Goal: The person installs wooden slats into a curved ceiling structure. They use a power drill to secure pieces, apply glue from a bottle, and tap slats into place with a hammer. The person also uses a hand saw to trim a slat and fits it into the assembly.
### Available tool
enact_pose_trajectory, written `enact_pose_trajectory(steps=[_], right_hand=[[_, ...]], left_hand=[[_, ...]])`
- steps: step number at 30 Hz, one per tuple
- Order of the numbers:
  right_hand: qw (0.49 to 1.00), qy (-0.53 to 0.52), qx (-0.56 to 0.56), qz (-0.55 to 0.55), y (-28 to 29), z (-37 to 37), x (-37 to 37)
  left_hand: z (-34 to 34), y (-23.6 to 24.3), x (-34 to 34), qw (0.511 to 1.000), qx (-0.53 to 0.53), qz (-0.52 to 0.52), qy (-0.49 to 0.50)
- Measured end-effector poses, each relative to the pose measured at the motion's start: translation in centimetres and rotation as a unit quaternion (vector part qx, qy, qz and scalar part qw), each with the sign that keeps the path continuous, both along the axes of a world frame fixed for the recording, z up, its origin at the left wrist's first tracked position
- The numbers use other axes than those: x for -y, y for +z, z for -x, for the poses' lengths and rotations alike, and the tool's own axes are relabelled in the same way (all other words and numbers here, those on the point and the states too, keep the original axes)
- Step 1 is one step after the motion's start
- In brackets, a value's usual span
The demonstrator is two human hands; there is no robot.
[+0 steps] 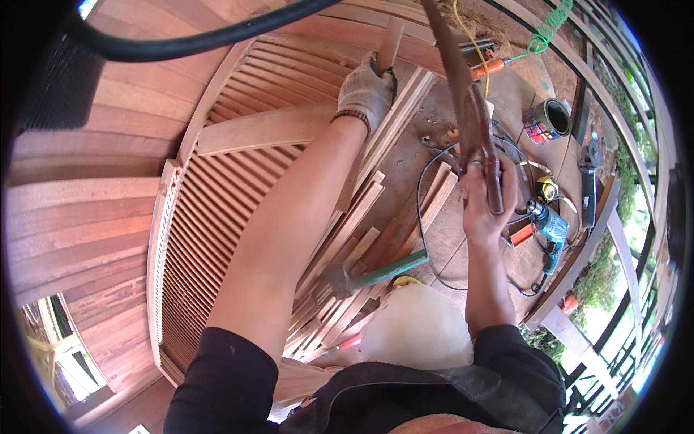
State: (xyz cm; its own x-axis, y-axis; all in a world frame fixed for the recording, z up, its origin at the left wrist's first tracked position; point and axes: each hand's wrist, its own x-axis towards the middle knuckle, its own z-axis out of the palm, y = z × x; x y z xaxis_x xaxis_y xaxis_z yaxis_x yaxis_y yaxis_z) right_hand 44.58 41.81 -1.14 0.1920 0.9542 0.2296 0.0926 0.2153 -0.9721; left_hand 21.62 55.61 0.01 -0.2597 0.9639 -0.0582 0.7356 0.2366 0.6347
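My left hand point(367, 92), in a pale work glove with dark fingertips, is closed around a short wooden slat point(390, 43) over the upper edge of a slatted wooden panel point(224, 188). A curved wooden piece point(267, 130) lies on the panel beside my left wrist. My bare right hand point(490, 189) grips the reddish-brown handle of a handsaw point(477, 116). The saw's dark blade rises toward the top of the view, right of the slat and apart from it.
Wood strips point(361, 253) lie below, with a green-handled hammer point(383, 271) over them. To the right are a blue-green power drill point(553, 228), a yellow tape measure point(547, 188), a paint can point(547, 121), cables, and an orange air tool point(488, 69) on a green coiled hose point(553, 29).
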Motion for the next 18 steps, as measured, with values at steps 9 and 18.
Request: enact_pose_trajectory(steps=[9, 18], right_hand=[[0.997, 0.037, 0.064, 0.007, -1.0, 1.5, -2.7], [0.988, 0.049, 0.144, -0.003, -0.2, 2.1, -2.9]], left_hand=[[-2.3, -2.9, -3.2, 0.965, -0.255, 0.042, 0.041], [-0.6, -7.4, -10.9, 0.96, -0.209, -0.18, -0.051]])
